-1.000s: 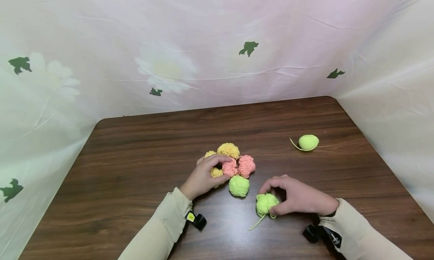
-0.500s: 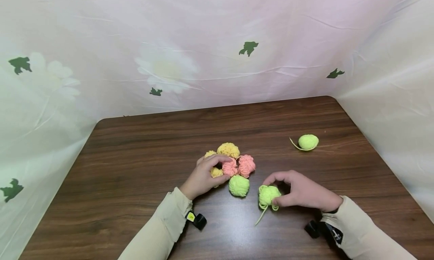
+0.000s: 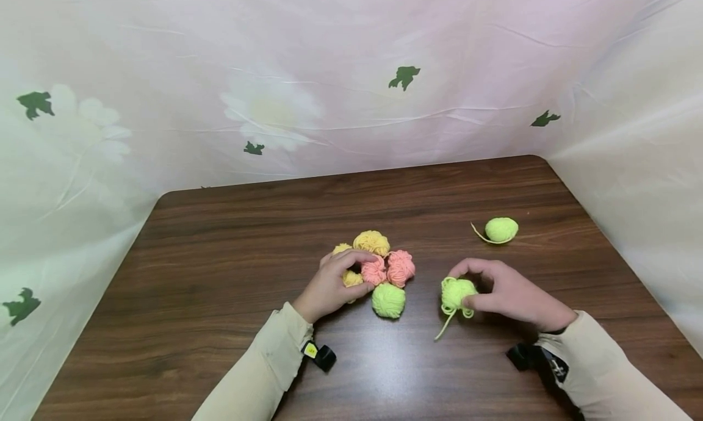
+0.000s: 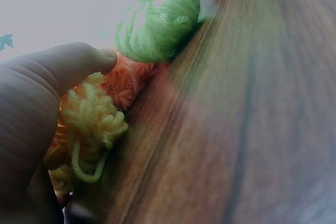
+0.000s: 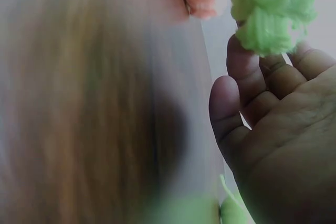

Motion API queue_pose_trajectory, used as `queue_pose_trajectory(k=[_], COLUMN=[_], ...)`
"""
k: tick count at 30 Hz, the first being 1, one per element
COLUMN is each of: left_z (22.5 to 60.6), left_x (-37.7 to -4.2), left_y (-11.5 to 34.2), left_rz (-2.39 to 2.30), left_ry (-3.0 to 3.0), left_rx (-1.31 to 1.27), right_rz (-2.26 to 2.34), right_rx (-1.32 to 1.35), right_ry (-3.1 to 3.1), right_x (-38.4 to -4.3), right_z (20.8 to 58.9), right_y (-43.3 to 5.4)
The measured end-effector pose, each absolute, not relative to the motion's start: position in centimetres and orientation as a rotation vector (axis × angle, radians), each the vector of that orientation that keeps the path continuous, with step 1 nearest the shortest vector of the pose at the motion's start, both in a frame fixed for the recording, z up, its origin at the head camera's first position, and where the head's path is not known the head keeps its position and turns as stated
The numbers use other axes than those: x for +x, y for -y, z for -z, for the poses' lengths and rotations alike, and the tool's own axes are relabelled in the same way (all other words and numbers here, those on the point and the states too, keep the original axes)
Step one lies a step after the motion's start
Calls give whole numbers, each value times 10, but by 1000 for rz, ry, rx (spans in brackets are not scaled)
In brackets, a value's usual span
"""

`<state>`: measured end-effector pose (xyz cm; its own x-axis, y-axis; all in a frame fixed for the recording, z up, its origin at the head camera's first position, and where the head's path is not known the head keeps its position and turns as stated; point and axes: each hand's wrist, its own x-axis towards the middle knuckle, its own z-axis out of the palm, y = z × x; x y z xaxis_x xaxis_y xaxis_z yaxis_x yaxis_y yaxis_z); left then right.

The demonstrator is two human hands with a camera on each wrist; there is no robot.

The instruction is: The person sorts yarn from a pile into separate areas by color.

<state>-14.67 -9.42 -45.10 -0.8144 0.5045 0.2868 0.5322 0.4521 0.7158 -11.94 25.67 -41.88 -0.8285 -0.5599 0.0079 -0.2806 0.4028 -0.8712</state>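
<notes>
A pale sleeve [image 3: 258, 360] with a black wrist camera [image 3: 326, 359] at its cuff reached in from the near left over the wooden table [image 3: 230, 238]. The person's left hand [image 3: 329, 285] lay curled around part of a yarn cluster, thumb and fingers gripping the left pink ball [image 3: 374, 271]. A left yellow ball [image 3: 342, 248] and a near yellow ball [image 3: 352, 279] sat partly hidden by that hand, while a far yellow ball [image 3: 371, 243] sat just beyond it. On the near side of the cluster was a loose green ball [image 3: 388, 301]; whether it touched the pink yarn could not be told. The right pink ball [image 3: 401, 268] stood just right of the gripped one.

Farther right, apart from the cluster, the right hand [image 3: 505, 293] pinched a looped green ball [image 3: 457, 294] between thumb and fingers, its loose strand trailing to the near left. At the far right lay a smooth green ball [image 3: 501, 229], its tail curving around its left and near sides.
</notes>
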Motion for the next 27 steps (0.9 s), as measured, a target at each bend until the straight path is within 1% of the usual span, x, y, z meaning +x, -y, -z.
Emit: queue_pose_trajectory(k=[9,17,27], left_z=[448,450,449], left_x=[-146,-145,-146], left_y=[94,95,95], left_rz=[1327,1321,1317], left_ry=[2659,2665,2666], left_rx=[-952,-952,-949], right_rz=[1505,1512,1551], right_rx=[-744,-572,-423], right_ry=[-2400,-2454,-2552], right_x=[-128,-133,-140], right_z=[418,421,425], right_y=[-275,-290,-311])
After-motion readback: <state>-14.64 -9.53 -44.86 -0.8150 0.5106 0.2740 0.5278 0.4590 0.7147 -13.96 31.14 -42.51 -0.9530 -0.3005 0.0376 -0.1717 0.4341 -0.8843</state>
